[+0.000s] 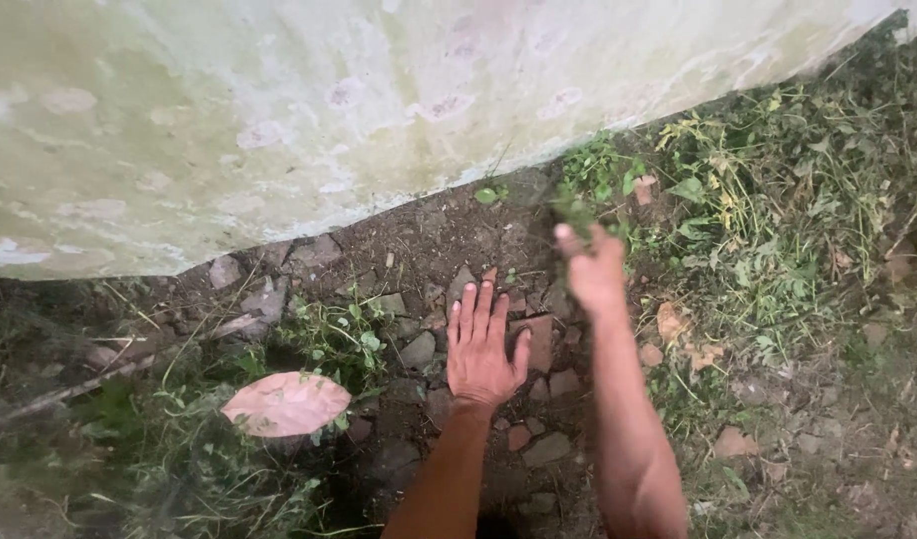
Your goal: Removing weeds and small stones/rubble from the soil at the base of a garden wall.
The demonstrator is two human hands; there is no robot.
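right hand [593,268] pinches a tuft of weeds [575,212] just ahead; left hand [483,344] lies spread flat on stony soil [419,349].

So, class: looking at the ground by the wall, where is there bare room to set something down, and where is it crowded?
Barest is the dark soil between the wall and the left hand, though stones stud it. The dirt at lower right also looks fairly open. Crowded: weeds beyond the right hand, and grass around the pink leaf.
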